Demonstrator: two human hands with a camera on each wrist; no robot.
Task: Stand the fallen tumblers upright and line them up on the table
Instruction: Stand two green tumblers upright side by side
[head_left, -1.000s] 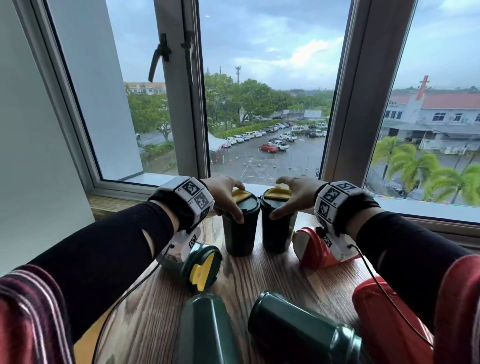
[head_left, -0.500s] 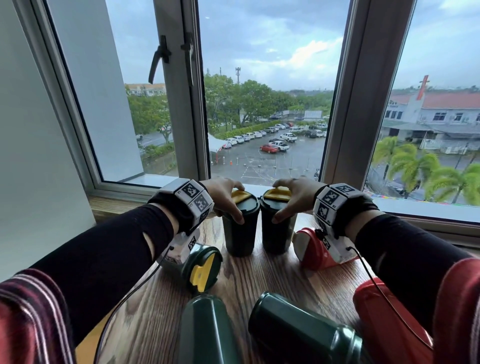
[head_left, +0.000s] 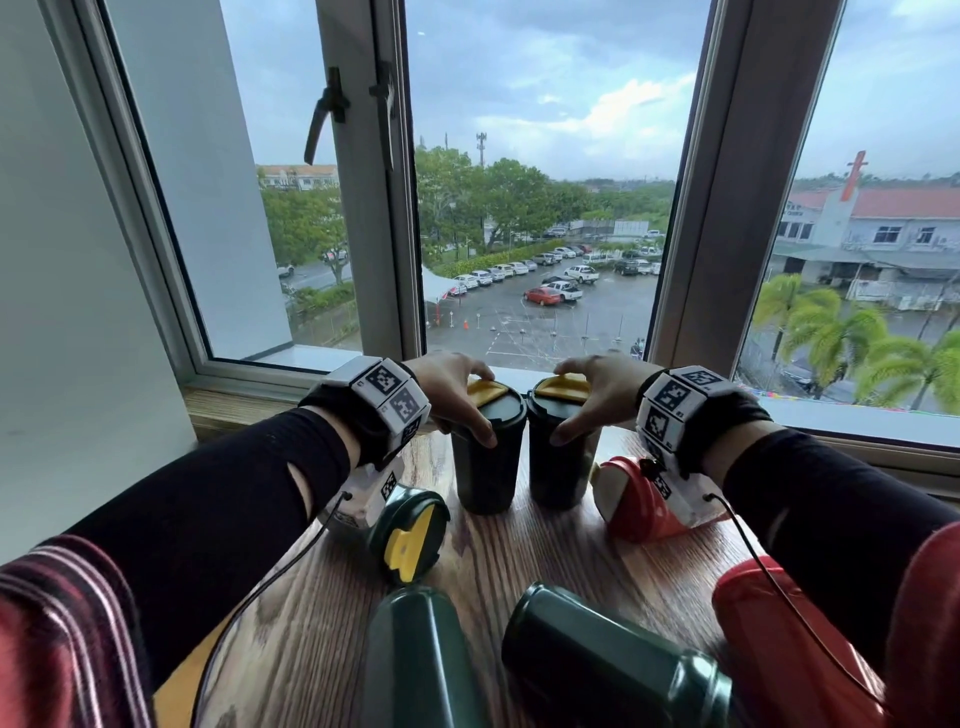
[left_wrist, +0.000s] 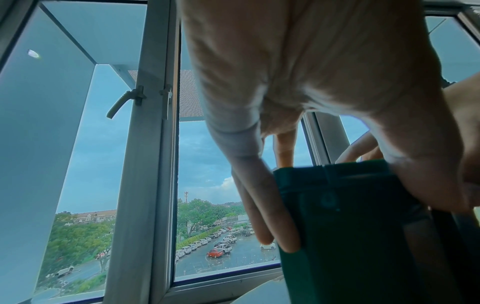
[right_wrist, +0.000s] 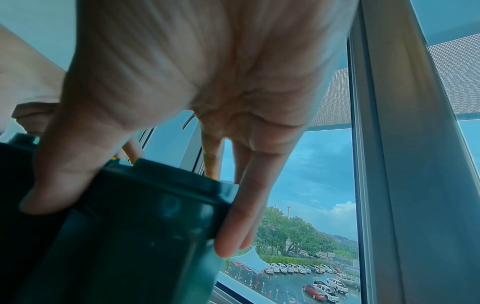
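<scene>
Gripping lids from above: my left hand (head_left: 451, 384) clasps left green tumbler (head_left: 485, 467), right hand (head_left: 597, 387) clasps right green tumbler (head_left: 558, 467); both upright, touching, starting row at window end of tabletop (head_left: 519, 561).

We see a wood-grain desk (head_left: 306, 634) pushed up against a wooden sill (head_left: 228, 408) under a grey-framed window (head_left: 363, 218), which has a dark latch handle (head_left: 322, 122) on its middle post. Through the glass we look down on a wet car park (head_left: 550, 317) with rows of parked cars, a red car (head_left: 542, 296) among them, green trees (head_left: 488, 202), palms (head_left: 852, 338) and a red-roofed building (head_left: 883, 223) under a cloudy sky.
</scene>
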